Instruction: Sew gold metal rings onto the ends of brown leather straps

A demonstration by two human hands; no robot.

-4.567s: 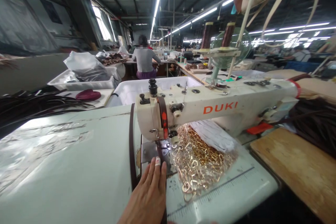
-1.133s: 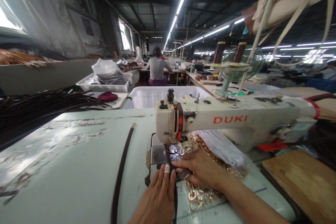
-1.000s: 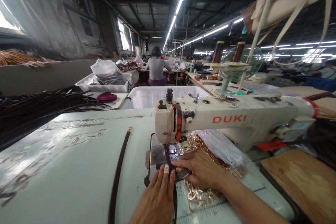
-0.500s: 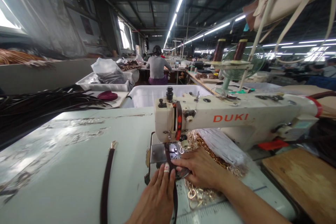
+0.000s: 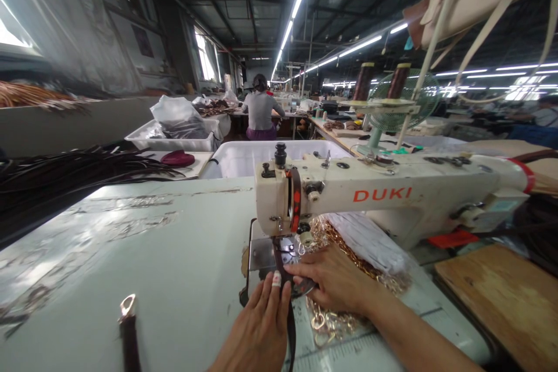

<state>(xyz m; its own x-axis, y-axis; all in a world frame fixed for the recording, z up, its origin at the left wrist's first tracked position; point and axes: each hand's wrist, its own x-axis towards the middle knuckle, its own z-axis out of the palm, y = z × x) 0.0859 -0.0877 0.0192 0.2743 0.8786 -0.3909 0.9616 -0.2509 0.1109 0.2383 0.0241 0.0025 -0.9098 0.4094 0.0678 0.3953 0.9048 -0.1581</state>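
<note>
The left hand lies flat on the dark strap, which runs under the sewing machine; the right hand points in, any grip hidden from me. Uneven pressure could skew the strap; creeping forward could endanger fingertips.

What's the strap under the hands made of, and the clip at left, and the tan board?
The strap looks like leather, perhaps imitation: dark, flat, fairly smooth. The clip seems polished metal: gold-toned, glinting brightly. The board looks wooden, worn: tan with a blotchy surface.
</note>
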